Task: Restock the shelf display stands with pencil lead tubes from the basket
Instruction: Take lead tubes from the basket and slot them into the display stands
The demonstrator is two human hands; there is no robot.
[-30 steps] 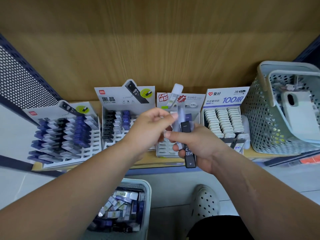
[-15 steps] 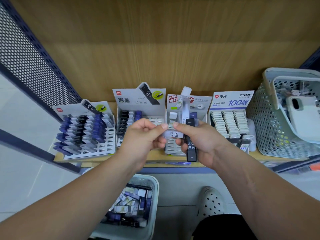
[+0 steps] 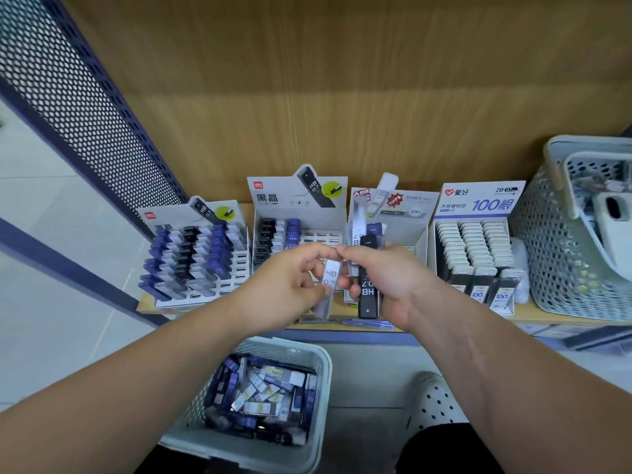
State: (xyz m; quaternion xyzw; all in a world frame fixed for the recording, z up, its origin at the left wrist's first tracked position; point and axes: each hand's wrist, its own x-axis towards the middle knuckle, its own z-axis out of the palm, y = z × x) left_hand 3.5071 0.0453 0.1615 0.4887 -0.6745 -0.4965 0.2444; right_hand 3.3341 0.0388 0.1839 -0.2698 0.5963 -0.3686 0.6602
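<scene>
My left hand (image 3: 290, 285) pinches a clear-white lead tube (image 3: 330, 282) marked HB 0.7. My right hand (image 3: 386, 278) holds a bunch of tubes, with a black HB tube (image 3: 368, 295) in front and a white and a purple one sticking up behind. Both hands meet in front of the third display stand (image 3: 403, 217). A grey basket (image 3: 307, 354) on the floor below holds several purple, black and white tubes. On the wooden shelf, the left stand (image 3: 196, 258) is mostly full and the second stand (image 3: 294, 230) is partly filled.
A fourth stand (image 3: 478, 241), printed "100", is full of white-capped tubes. A perforated grey basket (image 3: 561, 254) with a phone inside stands at the shelf's right end. A blue perforated panel (image 3: 75, 107) borders the left. My white shoe (image 3: 434, 398) is on the floor.
The view shifted, so the shelf sits further right and higher. My left hand pulled the white tube down and away from the bunch in my right hand.
</scene>
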